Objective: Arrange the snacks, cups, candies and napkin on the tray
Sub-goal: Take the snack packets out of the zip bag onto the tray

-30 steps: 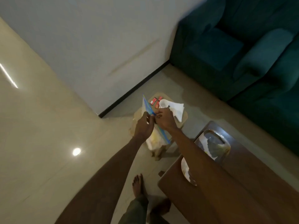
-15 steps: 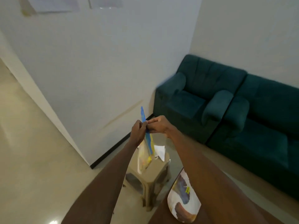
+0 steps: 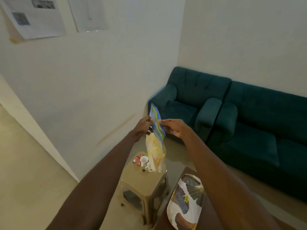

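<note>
**Two hands hold up a snack bag**

The left hand [image 3: 142,127] and the right hand [image 3: 174,128] both pinch the top of a snack bag [image 3: 155,141]. The fingers are closed on it from each side, and the bag hangs down between the two hands. The bag is see-through, with a blue strip at the top and yellow lines lower down. Something pale and yellowish is inside. The bag looks soft and crinkly, and its top corner sticks up above the hands.

Below the hands is a small tan stool [image 3: 144,183]. On it sit two white cups [image 3: 144,160], close together, partly behind the bottom of the bag. Just beside the cups, on the left hand's side, lie little red candies [image 3: 137,159].

Lower down, under the right arm, is a tray [image 3: 186,208] with a white, blue and brown picture on it. It lies on a dark brown counter [image 3: 211,218]. Past the right hand stands a dark green sofa [image 3: 249,117].
</note>
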